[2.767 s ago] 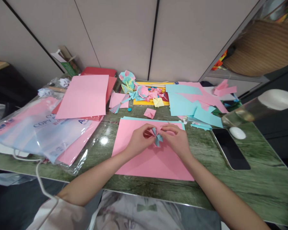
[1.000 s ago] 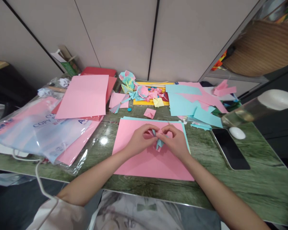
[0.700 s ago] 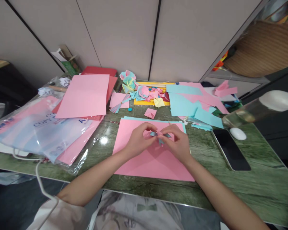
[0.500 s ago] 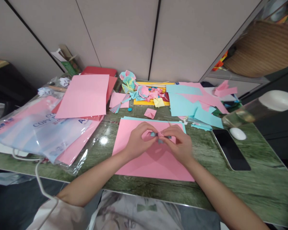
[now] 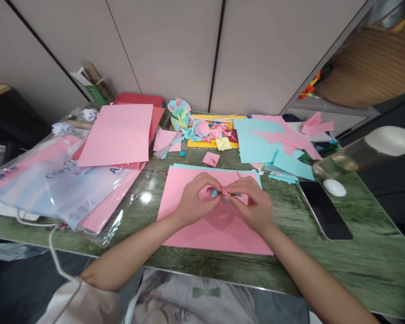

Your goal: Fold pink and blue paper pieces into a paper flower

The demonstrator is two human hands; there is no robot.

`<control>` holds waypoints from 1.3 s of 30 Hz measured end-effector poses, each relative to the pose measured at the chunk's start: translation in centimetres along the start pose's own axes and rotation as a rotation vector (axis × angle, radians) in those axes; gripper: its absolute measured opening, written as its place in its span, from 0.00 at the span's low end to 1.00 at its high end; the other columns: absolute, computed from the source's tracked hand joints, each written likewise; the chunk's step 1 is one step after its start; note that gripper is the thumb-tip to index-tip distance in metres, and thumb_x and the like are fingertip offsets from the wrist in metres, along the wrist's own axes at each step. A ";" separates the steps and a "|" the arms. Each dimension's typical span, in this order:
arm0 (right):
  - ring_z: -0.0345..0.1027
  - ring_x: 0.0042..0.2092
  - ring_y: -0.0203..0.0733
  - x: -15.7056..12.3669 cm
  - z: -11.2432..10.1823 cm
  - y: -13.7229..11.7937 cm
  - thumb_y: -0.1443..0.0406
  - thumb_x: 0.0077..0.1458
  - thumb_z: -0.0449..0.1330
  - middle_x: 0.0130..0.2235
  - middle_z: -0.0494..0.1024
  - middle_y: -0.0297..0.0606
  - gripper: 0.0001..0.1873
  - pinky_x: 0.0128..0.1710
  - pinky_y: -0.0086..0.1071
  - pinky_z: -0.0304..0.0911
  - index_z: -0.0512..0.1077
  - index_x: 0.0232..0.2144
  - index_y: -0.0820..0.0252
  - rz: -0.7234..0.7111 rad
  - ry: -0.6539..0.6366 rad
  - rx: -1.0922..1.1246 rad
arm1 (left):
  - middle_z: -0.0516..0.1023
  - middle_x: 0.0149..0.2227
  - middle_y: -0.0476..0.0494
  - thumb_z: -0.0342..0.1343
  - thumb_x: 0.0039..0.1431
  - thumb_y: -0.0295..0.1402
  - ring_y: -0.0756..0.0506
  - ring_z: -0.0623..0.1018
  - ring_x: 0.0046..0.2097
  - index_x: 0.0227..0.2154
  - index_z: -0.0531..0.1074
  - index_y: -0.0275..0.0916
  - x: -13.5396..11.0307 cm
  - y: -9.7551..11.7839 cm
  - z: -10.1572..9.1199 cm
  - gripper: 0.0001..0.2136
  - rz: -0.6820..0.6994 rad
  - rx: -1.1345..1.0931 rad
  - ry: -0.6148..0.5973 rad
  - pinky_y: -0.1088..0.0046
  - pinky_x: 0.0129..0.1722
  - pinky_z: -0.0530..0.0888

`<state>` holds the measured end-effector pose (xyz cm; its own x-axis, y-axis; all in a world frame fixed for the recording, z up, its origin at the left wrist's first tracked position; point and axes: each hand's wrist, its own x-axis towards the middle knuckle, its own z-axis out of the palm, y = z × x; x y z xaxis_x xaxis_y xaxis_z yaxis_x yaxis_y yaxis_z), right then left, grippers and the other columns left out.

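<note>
Head view: left hand (image 5: 194, 201) and right hand (image 5: 254, 202) both pinch folded pink-and-blue paper (image 5: 226, 192); likely light, easily creased, best held by its folds.

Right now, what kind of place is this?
Probably a paper-craft spot at a green table; home or office, I can't tell. The left hand and right hand hold a pink-and-blue folded paper above a pink sheet, and flower-like paper pieces lie toward the back.
</note>
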<state>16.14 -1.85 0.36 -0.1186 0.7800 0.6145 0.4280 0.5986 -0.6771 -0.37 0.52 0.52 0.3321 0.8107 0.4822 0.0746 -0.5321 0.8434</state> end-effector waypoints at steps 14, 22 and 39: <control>0.67 0.33 0.40 0.0 0.3 -0.6 0.67 0.46 0.62 0.29 0.76 0.33 0.06 0.41 0.41 0.62 0.72 0.30 0.52 0.134 0.025 0.016 | 0.68 0.31 0.46 0.56 0.49 0.26 0.49 0.71 0.35 0.27 0.63 0.37 0.0 -0.4 0.1 0.06 -0.092 -0.158 -0.030 0.70 0.38 0.69; 0.67 0.34 0.40 0.0 0.3 -0.6 0.68 0.46 0.62 0.30 0.75 0.33 0.07 0.39 0.38 0.61 0.71 0.30 0.53 0.156 0.020 0.048 | 0.68 0.31 0.46 0.56 0.49 0.25 0.50 0.71 0.36 0.27 0.64 0.37 0.1 -0.6 0.1 0.05 -0.120 -0.216 -0.049 0.71 0.38 0.69; 0.60 0.30 0.34 1.1 -0.6 0.2 0.63 0.46 0.60 0.27 0.66 0.31 0.08 0.32 0.30 0.59 0.64 0.24 0.58 0.382 -0.319 0.254 | 0.66 0.29 0.49 0.60 0.44 0.30 0.51 0.68 0.32 0.25 0.64 0.36 0.9 -1.2 -0.7 0.09 -0.395 -0.337 -0.315 0.75 0.32 0.67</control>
<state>16.64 -1.04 1.16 -0.2801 0.9429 0.1800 0.2688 0.2570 -0.9283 -0.78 2.09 0.08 0.6061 0.7926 0.0669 -0.0355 -0.0570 0.9977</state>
